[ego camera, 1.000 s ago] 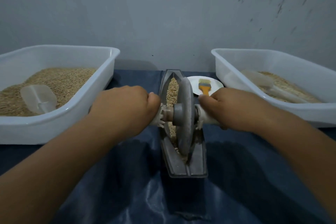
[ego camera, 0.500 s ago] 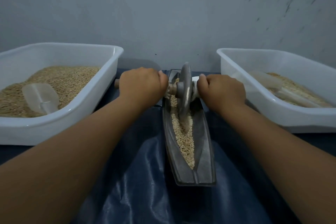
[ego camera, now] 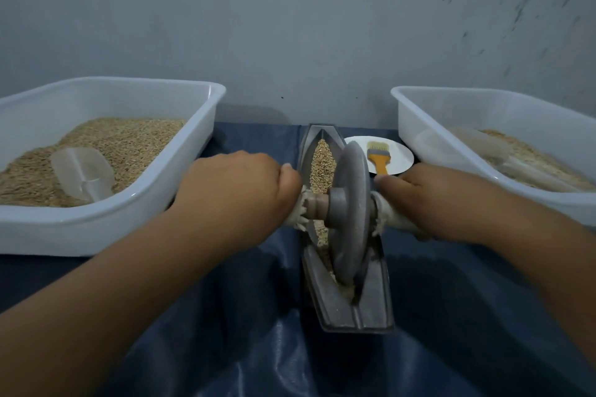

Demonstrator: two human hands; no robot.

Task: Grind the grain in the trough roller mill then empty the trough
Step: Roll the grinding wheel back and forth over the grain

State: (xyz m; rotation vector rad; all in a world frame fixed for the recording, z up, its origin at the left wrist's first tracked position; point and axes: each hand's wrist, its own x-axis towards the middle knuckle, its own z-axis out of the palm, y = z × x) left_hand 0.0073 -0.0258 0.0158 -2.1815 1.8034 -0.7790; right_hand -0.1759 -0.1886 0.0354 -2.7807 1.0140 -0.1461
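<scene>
Gripping the axle on either side, both hands are closed around its white-sleeved handles: the left hand (ego camera: 238, 193) is curled over the left handle, the right hand (ego camera: 422, 200) over the right one. The wheel (ego camera: 350, 216) is held upright between them, its lower edge set in the trough (ego camera: 374, 303), toward the near end. The trough is laid lengthwise, near to far, on a dark blue sheet (ego camera: 225, 348), midway between two white tubs. Grain (ego camera: 321, 159) is seen heaped in the far half of the trough, and a thinner trail is seen beside the wheel's left face. The near tip of the trough is bare metal.

The left tub (ego camera: 106, 232) is filled with grain, and a clear scoop (ego camera: 82, 172) is lying in it. In the right tub (ego camera: 477, 97) more grain is held, with a second clear scoop (ego camera: 503, 155) resting on top, its outline blurred. A white plate (ego camera: 401, 155) is placed just right of the trough's far end, and a brush (ego camera: 379, 156) with an orange handle is laid on it. A grey wall is seen behind.
</scene>
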